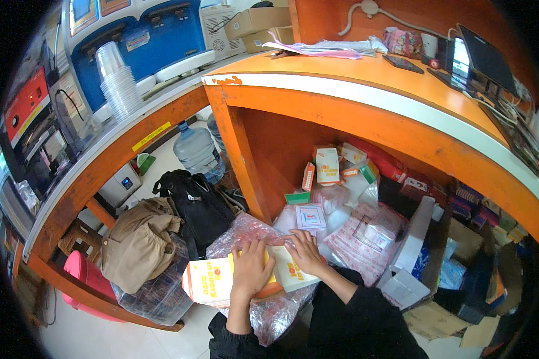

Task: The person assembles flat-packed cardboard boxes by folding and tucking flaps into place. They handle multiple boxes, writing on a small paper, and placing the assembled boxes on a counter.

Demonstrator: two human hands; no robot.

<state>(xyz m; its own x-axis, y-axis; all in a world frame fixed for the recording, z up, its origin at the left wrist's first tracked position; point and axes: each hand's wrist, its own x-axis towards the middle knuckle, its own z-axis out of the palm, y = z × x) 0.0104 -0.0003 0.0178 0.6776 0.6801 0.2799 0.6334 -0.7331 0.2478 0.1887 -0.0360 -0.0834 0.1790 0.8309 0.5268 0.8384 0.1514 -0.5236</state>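
a: what's the thing look like?
b: white cardboard packaging with yellow panels and orange edges [208,282], bold yellow-orange print, angled left end. can't tell if it's one piece or several.
a: where?
b: low centre, over a shiny clear-plastic-wrapped bundle [268,320], before the orange wooden counter [233,152].
a: hands?
b: apart. left hand [251,269] palm down mid-packaging, right hand [304,252] on the right part, fingers spread. can't tell if either grips.
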